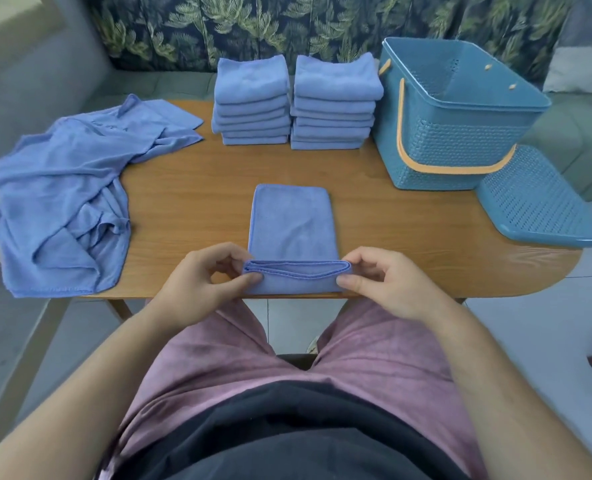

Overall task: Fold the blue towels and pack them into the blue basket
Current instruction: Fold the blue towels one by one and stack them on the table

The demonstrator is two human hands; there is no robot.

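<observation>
Mid-fold: left hand [197,275] and right hand [388,282], fingers [249,278] clamped on near edge of half-folded towel [293,223] | done: two folded stacks [253,105] | to do: loose towel pile [62,188], blue basket [461,147] looks unpacked

The wooden surface [190,209] bears a loose heap [62,202] at left, a left stack [253,105] and right stack [334,105] at the far edge, basket [454,133] and lid [537,202] at right, and a towel [293,223] near the front.
</observation>
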